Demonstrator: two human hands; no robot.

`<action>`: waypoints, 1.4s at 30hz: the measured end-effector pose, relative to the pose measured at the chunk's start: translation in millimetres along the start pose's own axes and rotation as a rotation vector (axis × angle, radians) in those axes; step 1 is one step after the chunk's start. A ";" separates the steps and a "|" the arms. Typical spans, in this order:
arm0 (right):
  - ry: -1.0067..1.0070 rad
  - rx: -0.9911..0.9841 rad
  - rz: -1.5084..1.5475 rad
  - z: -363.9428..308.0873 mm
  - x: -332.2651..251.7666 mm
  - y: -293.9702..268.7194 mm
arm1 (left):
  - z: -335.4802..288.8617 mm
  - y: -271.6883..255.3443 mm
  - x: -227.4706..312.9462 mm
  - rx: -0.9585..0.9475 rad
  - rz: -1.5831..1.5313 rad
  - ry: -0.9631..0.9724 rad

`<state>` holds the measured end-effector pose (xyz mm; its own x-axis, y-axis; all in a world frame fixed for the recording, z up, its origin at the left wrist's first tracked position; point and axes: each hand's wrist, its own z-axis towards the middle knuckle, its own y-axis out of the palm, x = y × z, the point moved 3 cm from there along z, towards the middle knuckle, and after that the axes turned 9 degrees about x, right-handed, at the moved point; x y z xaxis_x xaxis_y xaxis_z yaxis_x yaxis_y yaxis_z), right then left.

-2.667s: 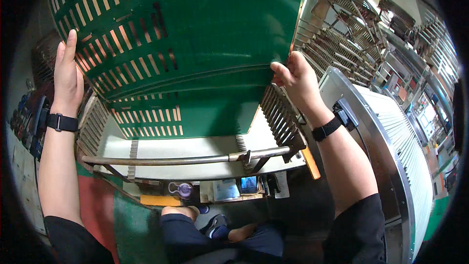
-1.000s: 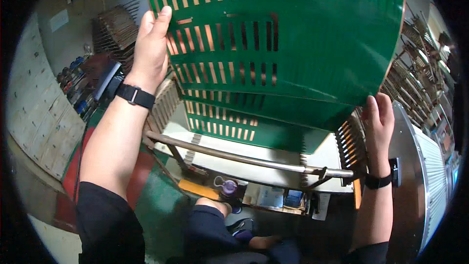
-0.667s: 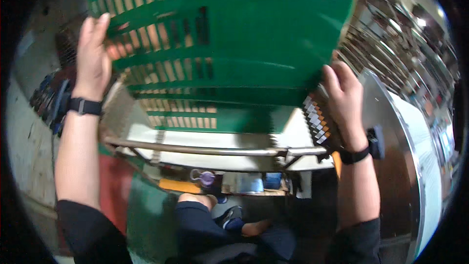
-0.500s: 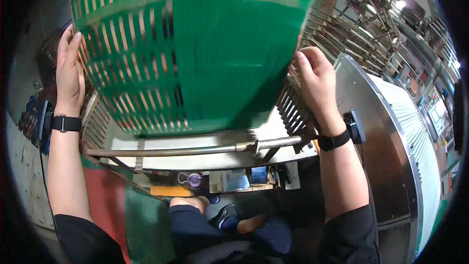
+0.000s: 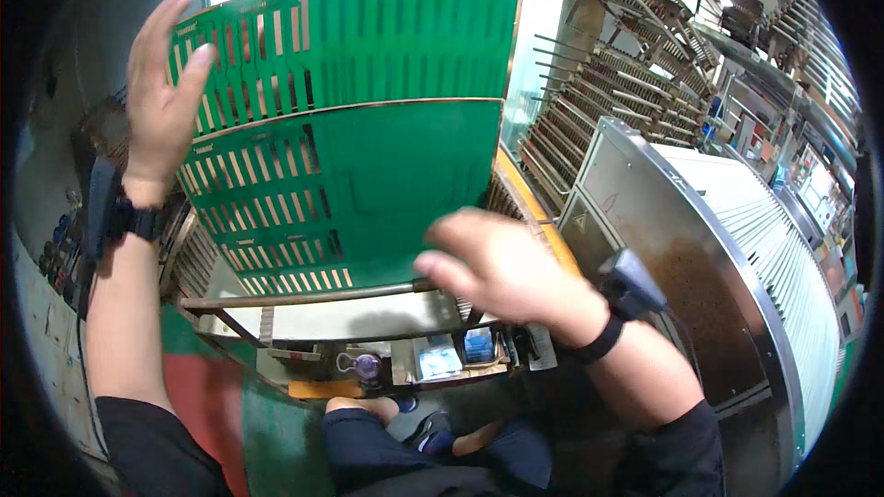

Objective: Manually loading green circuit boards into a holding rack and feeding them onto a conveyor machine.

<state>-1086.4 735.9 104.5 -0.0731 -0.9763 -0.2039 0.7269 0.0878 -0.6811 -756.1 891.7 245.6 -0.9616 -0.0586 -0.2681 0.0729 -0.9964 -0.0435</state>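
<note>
A green printed circuit board panel (image 5: 405, 161) with rows of copper-coloured strips on its left part stands upright in a slotted rack (image 5: 304, 298). Behind it rises a second, similar green panel (image 5: 410, 41). My left hand (image 5: 166, 97), fingers stretched and thumb apart, is raised by the panels' left edge and holds nothing. In front of the near panel's lower right, above the rack's front bar, my right hand (image 5: 502, 267) hovers, slightly blurred. Its thumb and fingers are apart with nothing between them. Each wrist wears a black strap with a small device.
On the right stands a metal-sided machine (image 5: 681, 248) with a row of white ridges. Metal racks with protruding rods (image 5: 617, 83) fill the back right. Below the rack, a shelf holds a purple round item (image 5: 366, 366) and blue packets (image 5: 479, 345). My legs are close beneath.
Both hands have let go of the near panel, which now sits lower in the rack, uncovering the panel behind. My left hand rose; my right moved inward and down.
</note>
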 end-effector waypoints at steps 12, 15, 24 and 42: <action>0.048 -0.125 -0.010 -15.2 -11.5 25.7 | 65.4 51.3 4.7 -0.657 0.085 0.022; 0.045 -0.135 0.035 -15.4 -7.6 25.1 | 66.0 49.2 8.7 -0.680 0.122 -0.001; 0.130 -0.206 0.348 -14.7 8.0 3.6 | 50.6 41.7 17.4 -0.791 0.174 -0.070; 0.069 -0.289 0.488 -13.4 23.3 8.7 | -51.3 38.6 49.1 -0.826 0.004 -0.106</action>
<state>-1090.9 716.6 84.4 0.1724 -0.7948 -0.5819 0.4722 0.5851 -0.6593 -786.8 853.5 181.4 -0.9777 -0.1091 -0.1792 0.2073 -0.6325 -0.7463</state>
